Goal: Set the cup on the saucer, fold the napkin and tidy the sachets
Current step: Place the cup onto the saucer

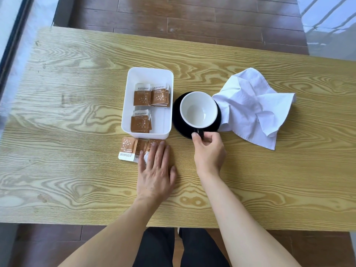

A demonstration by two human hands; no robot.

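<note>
A cup (pixel 198 110), black outside and white inside, stands on a black saucer (pixel 176 120) at the table's middle. My right hand (pixel 209 151) pinches the cup's black handle at the near side. A crumpled white napkin (pixel 252 106) lies to the right, one edge tucked against the saucer. A white rectangular tray (pixel 163 120) left of the saucer holds several brown sachets (pixel 141 95). A few more loose sachets (pixel 128 148) lie on the table just in front of the tray. My left hand (pixel 156 170) rests flat, fingers spread, over the right part of them.
The wooden table (pixel 77 112) has bare surface to the left of the tray and along the near edge. Dark wood floor shows beyond the far edge. My legs in dark trousers are under the near edge.
</note>
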